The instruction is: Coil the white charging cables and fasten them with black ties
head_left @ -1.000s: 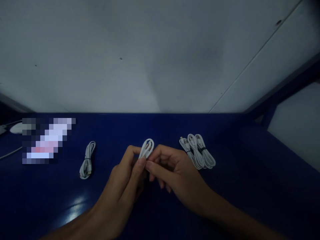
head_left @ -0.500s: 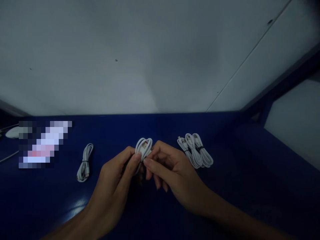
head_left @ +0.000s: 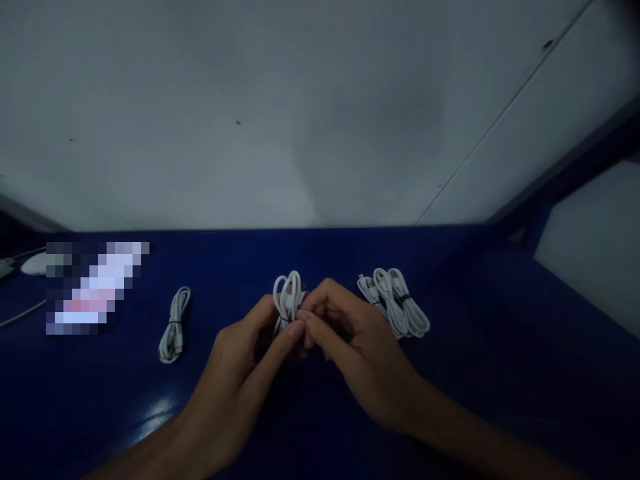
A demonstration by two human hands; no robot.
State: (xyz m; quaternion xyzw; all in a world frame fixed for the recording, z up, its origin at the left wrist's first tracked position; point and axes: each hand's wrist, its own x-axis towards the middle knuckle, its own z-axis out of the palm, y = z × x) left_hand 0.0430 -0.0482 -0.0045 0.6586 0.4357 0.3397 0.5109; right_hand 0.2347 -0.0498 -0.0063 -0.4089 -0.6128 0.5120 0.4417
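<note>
A coiled white USB cable (head_left: pixel 289 297) is held up between my two hands, its loops standing above my fingers. My left hand (head_left: pixel 250 357) grips the coil from the left, thumb across its lower part near a dark tie. Fingers of my right hand (head_left: pixel 350 340) pinch at the coil's right side by the tie; the exact pinch point is partly hidden. To the right lie three bundled white cables (head_left: pixel 395 303) side by side, bound with black ties. Another tied white cable (head_left: pixel 175 325) rests on the left.
The blue tabletop (head_left: pixel 240 257) meets a pale wall panel (head_left: pixel 300 133) at the back. A blurred-out bright device (head_left: pixel 100 287) lies at the far left, beside a white rounded object (head_left: pixel 37 264) with a cord. A blue frame (head_left: pixel 540 220) stands at the right.
The coil in my hands has turned, so its loops stand more upright. My left thumb has slid lower, towards my right thumb. The whole view has shifted slightly.
</note>
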